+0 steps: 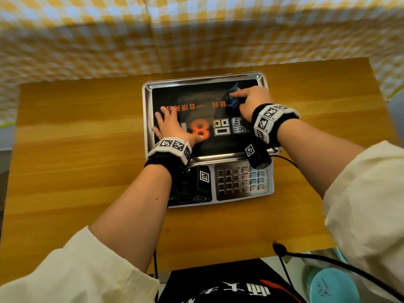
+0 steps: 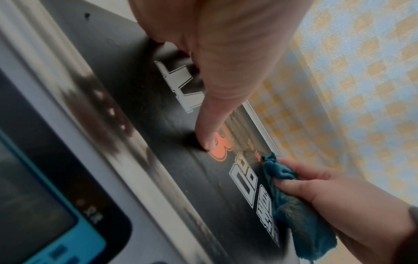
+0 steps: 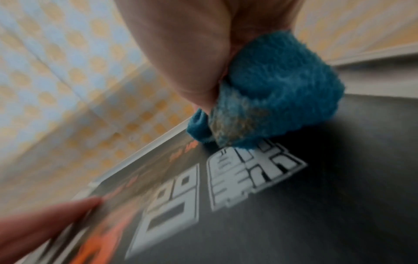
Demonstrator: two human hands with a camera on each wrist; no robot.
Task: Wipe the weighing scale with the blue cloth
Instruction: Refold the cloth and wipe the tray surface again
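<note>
Weighing scale [image 1: 240,184] set mid-bench [image 1: 76,149], keypad [image 1: 241,180] at the near edge, steel pan [image 1: 203,80] behind it with a black printed sheet [image 1: 196,99] lying inside. Long axis of the pan running left to right. Blue cloth [image 1: 232,99] bunched at the far right corner of the pan, pressed down onto the sheet; a brownish soiled patch showing on its underside in the right wrist view [image 3: 233,125].

Right hand [image 1: 254,101] directly over the cloth, fingers curled round the bundle and clamped on it, one finger laid out along the top towards the far edge. Nothing else held. Left hand [image 1: 172,125] well apart from the cloth, on the near left part of the sheet, fingers straight and spread, palm flat and pressing down, gripping nothing; thumb tip [image 2: 207,142] resting beside the orange figure 8 [image 1: 200,130].

Judged from this: wiping under way, with most of the unwiped surface stretching left and near from the cloth. Likely stroke along the long axis, leftward, towards the bracing hand. Right hand the nearer and the one doing the work; left hand probably there to steady the scale or the sheet, and likely in the path of a full-width pass.

Checked yellow curtain [image 1: 196,29] hanging behind the bench.
</note>
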